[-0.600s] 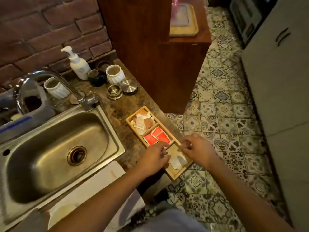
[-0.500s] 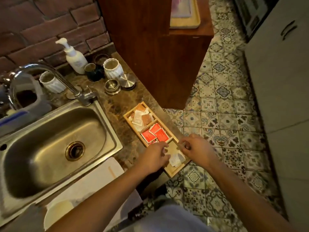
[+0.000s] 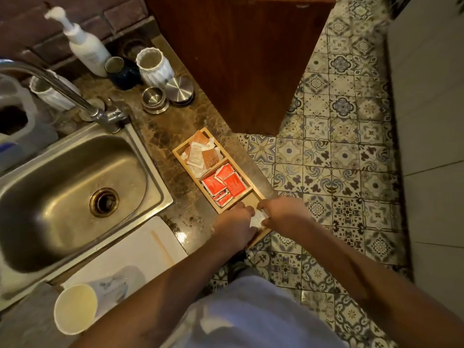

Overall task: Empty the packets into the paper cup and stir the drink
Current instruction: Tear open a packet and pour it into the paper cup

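A wooden three-part tray (image 3: 179,155) lies on the marble counter. Its far part holds brown and white packets (image 3: 202,154), its middle part red packets (image 3: 225,184). My left hand (image 3: 234,226) and my right hand (image 3: 282,213) meet over the near part, both pinching one small white packet (image 3: 257,219) between them. The paper cup (image 3: 75,308) stands at the bottom left on a white mat (image 3: 130,249). A thin wooden stirrer (image 3: 163,247) lies on that mat.
A steel sink (image 3: 72,189) with a tap (image 3: 62,91) fills the left. Behind it stand a soap pump (image 3: 84,47), a white ribbed cup (image 3: 154,64), a dark cup (image 3: 123,71) and metal lids (image 3: 179,90). A wooden cabinet (image 3: 238,59) rises behind the tray; patterned floor lies right.
The view has tilted down, so the paper cup now shows. Both hands have drawn closer together over the near tray part and now hold a white packet between them.
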`<act>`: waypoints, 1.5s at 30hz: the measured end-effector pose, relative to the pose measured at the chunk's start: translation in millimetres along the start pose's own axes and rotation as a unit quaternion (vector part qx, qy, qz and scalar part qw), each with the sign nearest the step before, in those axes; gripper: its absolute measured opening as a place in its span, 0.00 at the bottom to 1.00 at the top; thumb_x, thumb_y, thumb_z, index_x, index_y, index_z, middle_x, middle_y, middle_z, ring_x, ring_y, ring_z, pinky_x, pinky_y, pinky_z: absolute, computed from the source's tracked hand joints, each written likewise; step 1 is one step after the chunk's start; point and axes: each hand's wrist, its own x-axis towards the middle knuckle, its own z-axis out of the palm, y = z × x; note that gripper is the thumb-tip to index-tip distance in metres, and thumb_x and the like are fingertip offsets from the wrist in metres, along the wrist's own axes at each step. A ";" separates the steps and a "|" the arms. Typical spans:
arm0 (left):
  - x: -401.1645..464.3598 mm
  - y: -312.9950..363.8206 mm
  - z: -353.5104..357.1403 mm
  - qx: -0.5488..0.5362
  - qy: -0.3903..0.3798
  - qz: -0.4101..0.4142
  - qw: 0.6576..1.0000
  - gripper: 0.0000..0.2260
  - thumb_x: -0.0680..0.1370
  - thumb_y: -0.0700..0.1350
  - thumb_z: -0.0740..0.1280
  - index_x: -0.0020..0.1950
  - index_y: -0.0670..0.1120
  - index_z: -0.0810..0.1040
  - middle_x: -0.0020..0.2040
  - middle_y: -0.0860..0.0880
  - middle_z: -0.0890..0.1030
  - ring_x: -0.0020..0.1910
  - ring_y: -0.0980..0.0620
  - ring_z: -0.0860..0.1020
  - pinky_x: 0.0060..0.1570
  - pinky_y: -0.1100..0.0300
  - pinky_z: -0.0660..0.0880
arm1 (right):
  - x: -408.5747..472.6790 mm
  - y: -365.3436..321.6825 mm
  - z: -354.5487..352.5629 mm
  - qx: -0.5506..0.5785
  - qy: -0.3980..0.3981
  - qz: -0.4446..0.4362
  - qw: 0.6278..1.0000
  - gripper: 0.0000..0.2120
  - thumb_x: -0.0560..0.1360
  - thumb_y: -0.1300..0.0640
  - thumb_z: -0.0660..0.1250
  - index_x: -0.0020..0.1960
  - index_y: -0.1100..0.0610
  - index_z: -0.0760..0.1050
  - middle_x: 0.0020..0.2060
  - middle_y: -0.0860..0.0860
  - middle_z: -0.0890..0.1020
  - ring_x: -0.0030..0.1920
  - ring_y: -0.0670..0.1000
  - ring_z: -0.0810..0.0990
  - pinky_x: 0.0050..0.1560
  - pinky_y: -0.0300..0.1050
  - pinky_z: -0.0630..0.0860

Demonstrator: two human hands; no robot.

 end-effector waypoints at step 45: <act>-72.4 -46.2 -53.3 -0.400 0.146 -0.107 0.898 0.03 0.77 0.52 0.72 0.47 0.54 0.81 0.39 0.56 0.84 0.37 0.59 0.81 0.38 0.60 0.76 | -17.5 -36.7 -71.1 0.168 0.107 -0.192 0.961 0.03 0.78 0.51 0.70 0.47 0.45 0.82 0.31 0.43 0.80 0.32 0.40 0.77 0.36 0.44 0.75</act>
